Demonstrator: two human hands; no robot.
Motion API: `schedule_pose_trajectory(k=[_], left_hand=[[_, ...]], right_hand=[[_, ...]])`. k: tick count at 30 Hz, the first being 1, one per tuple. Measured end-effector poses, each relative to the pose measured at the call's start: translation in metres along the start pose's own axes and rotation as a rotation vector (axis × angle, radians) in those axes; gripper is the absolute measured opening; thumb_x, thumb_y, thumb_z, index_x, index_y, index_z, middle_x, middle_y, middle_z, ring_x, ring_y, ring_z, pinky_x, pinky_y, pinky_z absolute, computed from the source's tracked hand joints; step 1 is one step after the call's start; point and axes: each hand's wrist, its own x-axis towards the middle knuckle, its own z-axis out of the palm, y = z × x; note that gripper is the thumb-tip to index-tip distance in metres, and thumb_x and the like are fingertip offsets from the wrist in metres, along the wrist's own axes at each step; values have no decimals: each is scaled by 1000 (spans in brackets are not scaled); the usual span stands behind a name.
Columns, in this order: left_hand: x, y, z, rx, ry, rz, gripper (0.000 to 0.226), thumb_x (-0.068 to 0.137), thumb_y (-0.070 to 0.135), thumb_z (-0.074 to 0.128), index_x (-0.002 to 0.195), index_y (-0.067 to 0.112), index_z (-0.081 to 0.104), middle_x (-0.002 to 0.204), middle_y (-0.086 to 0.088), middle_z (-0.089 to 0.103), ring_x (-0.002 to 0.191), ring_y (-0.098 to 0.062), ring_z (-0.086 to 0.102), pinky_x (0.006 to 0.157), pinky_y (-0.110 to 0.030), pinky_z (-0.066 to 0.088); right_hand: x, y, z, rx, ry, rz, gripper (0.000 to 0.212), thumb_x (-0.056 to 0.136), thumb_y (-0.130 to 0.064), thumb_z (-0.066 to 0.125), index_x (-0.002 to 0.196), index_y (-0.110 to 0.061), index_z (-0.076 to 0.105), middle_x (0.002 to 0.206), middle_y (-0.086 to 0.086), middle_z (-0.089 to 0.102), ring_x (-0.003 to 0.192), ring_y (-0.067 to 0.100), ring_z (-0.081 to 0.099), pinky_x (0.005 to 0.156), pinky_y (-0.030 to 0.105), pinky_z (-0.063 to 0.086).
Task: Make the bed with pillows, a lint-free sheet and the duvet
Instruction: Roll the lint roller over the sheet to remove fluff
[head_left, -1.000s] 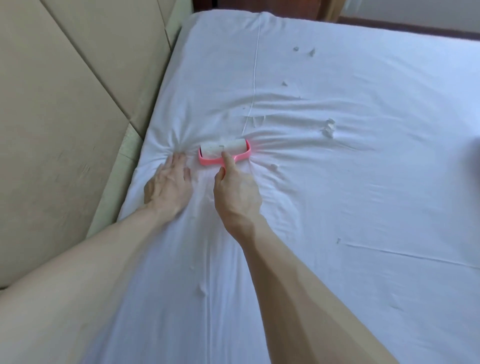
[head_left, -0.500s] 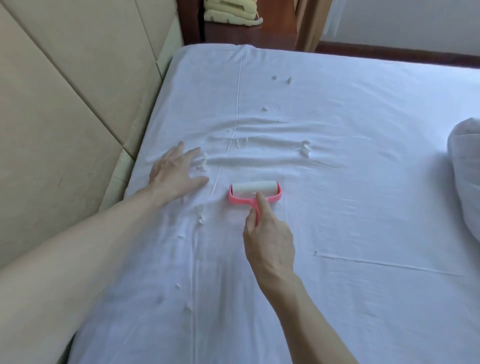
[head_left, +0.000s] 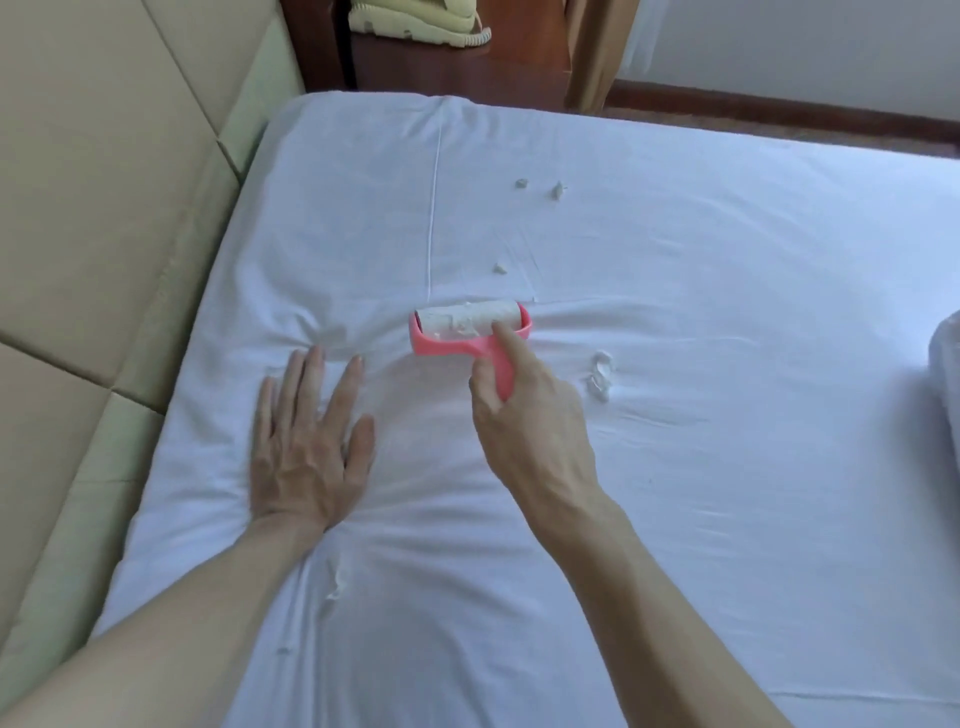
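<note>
A white sheet (head_left: 675, 467) covers the mattress, wrinkled around my hands. My right hand (head_left: 524, 415) grips the pink handle of a lint roller (head_left: 462, 325), index finger stretched onto its frame; the white roll carries picked-up fluff. My left hand (head_left: 306, 441) lies flat on the sheet to the left of the roller, fingers straight, pressing the cloth. White lint scraps lie on the sheet: a larger clump (head_left: 601, 374) right of the roller, a small bit (head_left: 500, 268) beyond it, two bits (head_left: 540, 187) farther off, and one scrap (head_left: 332, 592) near my left forearm.
A beige padded headboard (head_left: 104, 234) runs along the left. A dark wooden nightstand (head_left: 457, 62) with a pale telephone (head_left: 415, 21) stands past the bed's far edge. A white bundle, pillow or duvet (head_left: 945, 395), shows at the right edge.
The roller has rolled forward across the sheet and now carries more fluff. My left hand slid back and lies flat beside it. The lint near my left fingers is gone.
</note>
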Motion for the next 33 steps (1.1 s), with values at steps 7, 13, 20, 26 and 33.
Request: schedule_pose_trajectory(k=[7,13,20,26,33], left_hand=[[4,-2,1,-23,-25,-11,64,98,41,35,157,18,38,166,-16,25,156,-31,21,123,-58,21],[8,-2,5,-14,-21,-11,65,97,41,36,157,18,38,167,-16,24,155,-33,23,123,-58,21],[7,-4,7,-6,-26,-13,64,98,43,35,158,22,36,167,-15,25,156,-29,21,124,-54,20],[4,-6,5,-14,-31,-20,65,98,44,34,159,23,34,168,-14,23,156,-28,19,125,-54,17],[5,-4,7,-26,-24,-22,64,99,45,33,159,22,35,167,-16,23,156,-30,18,124,-56,18]], right_hand=[[130,-7,-31,-125,161,-66,29,93,-19,46,121,-23,53,87,5,61,89,36,57,66,37,34],[224,-26,-35,-249,180,-90,27,99,-18,39,123,-13,50,112,18,66,102,41,57,71,38,31],[246,-30,-36,-182,88,57,56,76,-21,31,124,-17,59,111,14,65,93,37,69,57,41,61],[148,-2,-41,-204,46,48,38,84,-19,37,117,-23,57,94,14,65,81,41,63,65,46,53],[67,-2,-68,-218,5,101,45,92,-19,40,130,-35,57,86,2,62,80,29,60,58,34,41]])
